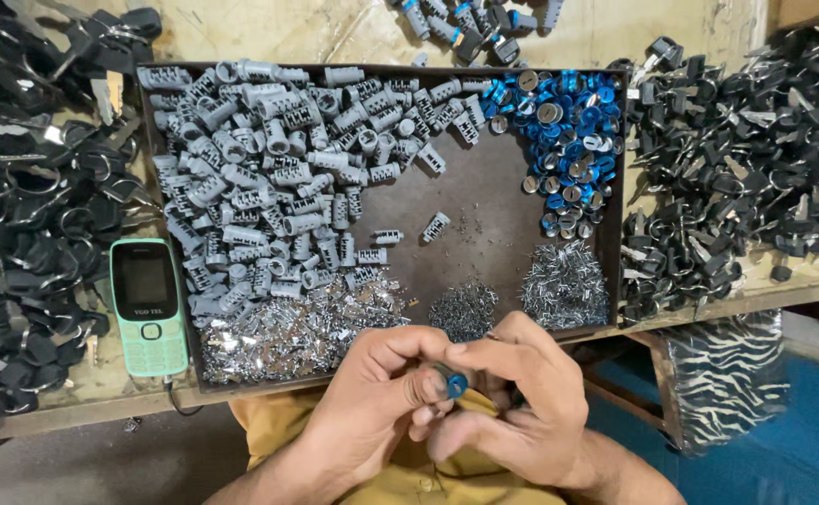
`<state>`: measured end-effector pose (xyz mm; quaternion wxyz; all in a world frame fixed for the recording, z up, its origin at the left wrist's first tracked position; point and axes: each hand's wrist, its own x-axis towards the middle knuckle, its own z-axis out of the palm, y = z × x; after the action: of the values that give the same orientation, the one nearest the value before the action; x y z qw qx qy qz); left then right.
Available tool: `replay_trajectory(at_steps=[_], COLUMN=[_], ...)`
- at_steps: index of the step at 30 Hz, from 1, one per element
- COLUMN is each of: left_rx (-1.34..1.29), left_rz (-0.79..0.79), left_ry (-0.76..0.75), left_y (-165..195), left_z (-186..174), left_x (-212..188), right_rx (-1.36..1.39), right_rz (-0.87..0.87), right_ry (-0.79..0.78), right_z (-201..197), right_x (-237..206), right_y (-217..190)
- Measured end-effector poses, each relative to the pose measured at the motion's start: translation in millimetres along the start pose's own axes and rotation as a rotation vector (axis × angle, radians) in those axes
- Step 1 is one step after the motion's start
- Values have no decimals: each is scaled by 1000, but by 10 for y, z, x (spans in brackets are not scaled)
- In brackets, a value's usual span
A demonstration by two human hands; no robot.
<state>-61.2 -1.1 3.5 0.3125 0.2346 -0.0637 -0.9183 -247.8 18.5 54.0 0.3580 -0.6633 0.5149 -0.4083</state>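
Left hand (372, 393) is curled, thumb and fingers pinching a small blue-ringed cylinder (452, 382) at its tip. Right hand (521, 393) is closed around the same part from the other side, fingers folded over it; both hands touch each other. The cylinder sits between the 2 hands, just below the near edge of the tray (484, 201), over the person's yellow garment (428, 477).

Tray contents:
- Grey plastic cylinders (269, 178), heaped across the left half.
- Blue ring caps (568, 140), piled in the far right corner.
- Small metal pins (288, 327), spread along the near left edge.
- 2 smaller heaps of metal parts (564, 285), at the near right.

A mint-green keypad phone (149, 307) lies just left of the tray, screen up. Black-headed keys on rings (737, 159) cover the bench to the right, and a similar mass (26, 234) lies to the left. A few assembled blue-and-grey cylinders (470, 21) rest beyond the tray's far edge.
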Motion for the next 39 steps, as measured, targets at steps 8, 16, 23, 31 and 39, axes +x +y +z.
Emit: replay_trajectory(at_steps=[8, 16, 23, 31, 39], left_rx=[-39, -73, -80, -57, -5], left_rz=[43, -39, -39, 0, -58], left_ry=[3, 31, 34, 69, 92], left_y=[48, 4, 17, 21, 43], left_z=[6, 7, 20, 13, 23], left_x=[-12, -39, -49, -37, -44], right_rx=[-72, -120, -92, -129, -252], right_rz=[28, -95, -166, -55, -367], right_ry=[11, -41, -163, 13, -117], right_z=[-8, -40, -151, -38, -111], right_x=[36, 48, 161, 113, 242], right_y=[-87, 4, 75, 36, 84])
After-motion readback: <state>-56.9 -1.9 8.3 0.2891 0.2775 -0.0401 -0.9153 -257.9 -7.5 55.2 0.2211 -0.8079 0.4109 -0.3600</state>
